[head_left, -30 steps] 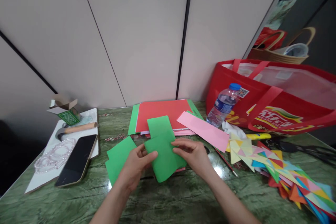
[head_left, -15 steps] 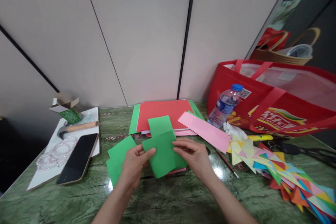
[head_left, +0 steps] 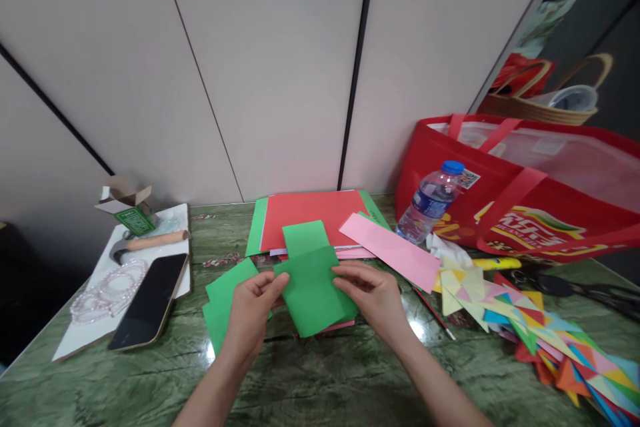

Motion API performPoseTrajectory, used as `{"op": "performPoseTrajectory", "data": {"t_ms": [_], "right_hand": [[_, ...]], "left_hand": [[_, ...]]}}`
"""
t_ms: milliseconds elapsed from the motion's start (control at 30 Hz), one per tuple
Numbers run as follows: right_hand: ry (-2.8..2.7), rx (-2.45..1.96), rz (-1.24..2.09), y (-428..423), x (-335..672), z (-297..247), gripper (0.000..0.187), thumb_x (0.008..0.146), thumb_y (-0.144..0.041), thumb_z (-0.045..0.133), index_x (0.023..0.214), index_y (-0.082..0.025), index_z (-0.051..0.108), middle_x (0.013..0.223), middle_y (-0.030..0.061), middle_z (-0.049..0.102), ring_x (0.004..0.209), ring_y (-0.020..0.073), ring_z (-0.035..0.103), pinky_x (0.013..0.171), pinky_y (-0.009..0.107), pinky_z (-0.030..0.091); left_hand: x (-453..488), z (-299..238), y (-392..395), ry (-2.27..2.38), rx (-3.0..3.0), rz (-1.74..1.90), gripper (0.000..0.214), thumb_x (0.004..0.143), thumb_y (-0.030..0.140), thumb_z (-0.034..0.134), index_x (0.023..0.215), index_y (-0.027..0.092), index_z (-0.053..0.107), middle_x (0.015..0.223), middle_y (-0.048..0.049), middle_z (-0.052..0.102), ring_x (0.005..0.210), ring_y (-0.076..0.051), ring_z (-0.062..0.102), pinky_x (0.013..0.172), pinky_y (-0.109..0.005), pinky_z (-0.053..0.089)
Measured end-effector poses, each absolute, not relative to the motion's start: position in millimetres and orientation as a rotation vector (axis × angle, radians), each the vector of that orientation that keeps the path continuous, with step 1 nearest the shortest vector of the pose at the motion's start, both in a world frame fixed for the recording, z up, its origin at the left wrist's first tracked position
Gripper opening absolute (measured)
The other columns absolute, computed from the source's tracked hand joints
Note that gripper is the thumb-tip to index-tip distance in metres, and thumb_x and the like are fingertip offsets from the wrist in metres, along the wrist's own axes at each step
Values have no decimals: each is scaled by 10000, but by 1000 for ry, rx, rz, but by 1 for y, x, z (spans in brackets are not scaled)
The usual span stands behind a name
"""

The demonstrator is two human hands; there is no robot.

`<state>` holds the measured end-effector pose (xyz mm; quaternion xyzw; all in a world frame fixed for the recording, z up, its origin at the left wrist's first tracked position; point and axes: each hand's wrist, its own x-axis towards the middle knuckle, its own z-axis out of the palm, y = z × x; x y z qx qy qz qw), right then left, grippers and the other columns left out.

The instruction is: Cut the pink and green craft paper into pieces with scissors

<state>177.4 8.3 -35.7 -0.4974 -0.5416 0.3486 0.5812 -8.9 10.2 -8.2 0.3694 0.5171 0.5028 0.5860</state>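
Note:
A green paper rectangle is held up between my two hands, tilted over the table. My left hand pinches its left edge with thumb and fingers. At its right edge, my right hand is closed in a pinch. Behind the held piece, more green paper sticks out above it; whether it is a separate piece I cannot tell. Other green paper pieces lie on the table beside my left hand. Beyond the hands is a stack of coloured sheets with a red sheet on top. A pink paper strip rests partly on the stack.
To the left are a phone, a hammer, a beaded string and a small open box. On the right stand a water bottle and a red bag, with folded coloured paper, scissors and a pencil.
The held green paper has shifted slightly, its upper edge now showing more clearly across the green paper behind. My left thumb has moved a little up and to the left.

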Motion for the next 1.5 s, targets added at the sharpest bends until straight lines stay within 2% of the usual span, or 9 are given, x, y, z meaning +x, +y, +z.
{"op": "performPoseTrajectory", "data": {"t_ms": [267,367,567,800,933,1133,1333,1500], "right_hand": [[-1271,-1141,833,7,178,-37,136,646,-167,693,759,-228,737,840,58,719,723,183,648,569,258,507],[-1264,-1130,845,7,178,-37,143,646,-162,693,761,-236,736,842,51,719,738,183,650,575,256,512],[-1253,-1143,844,8,179,-38,134,643,-177,696,757,-235,736,838,52,721,752,194,655,599,276,527],[-1287,-1168,849,6,177,-36,131,650,-188,694,766,-231,738,869,66,719,776,210,651,603,291,525],[-1230,-1181,846,6,177,-36,131,638,-192,699,757,-235,738,854,59,721,734,197,650,605,290,517],[-1146,-1190,914,9,178,-38,138,613,-235,713,747,-214,737,825,55,722,640,173,631,578,287,506],[-1036,-1220,1079,12,180,-44,227,566,-278,741,765,-170,733,640,38,708,535,153,592,504,269,470],[-1022,-1219,1126,13,181,-47,234,556,-276,748,760,-161,732,614,31,700,509,143,573,484,261,450]], "left_hand": [[-10,-11,9,1193,942,1271,323,563,335,751,470,144,507,442,60,476,461,-66,425,475,-182,390],[-10,-10,10,1177,903,1250,308,556,336,758,488,145,526,460,54,509,468,-70,448,483,-186,402],[-13,-7,12,1157,822,1278,284,532,383,765,648,138,679,569,5,642,541,-112,546,546,-226,455],[-13,-8,12,1165,872,1357,245,571,369,753,606,143,666,535,20,623,515,-98,529,521,-203,434],[-5,-9,8,1072,781,1177,299,588,430,734,635,149,642,549,19,628,492,-99,530,495,-211,444],[7,-11,1,1013,739,950,317,606,361,747,787,109,684,667,-54,699,600,-154,612,576,-254,478],[3,-15,3,996,710,926,287,659,372,705,735,97,682,638,-73,702,560,-164,622,542,-262,477],[1,-16,4,1063,737,901,285,621,376,729,670,101,678,584,-62,692,511,-156,608,532,-269,483]]}}
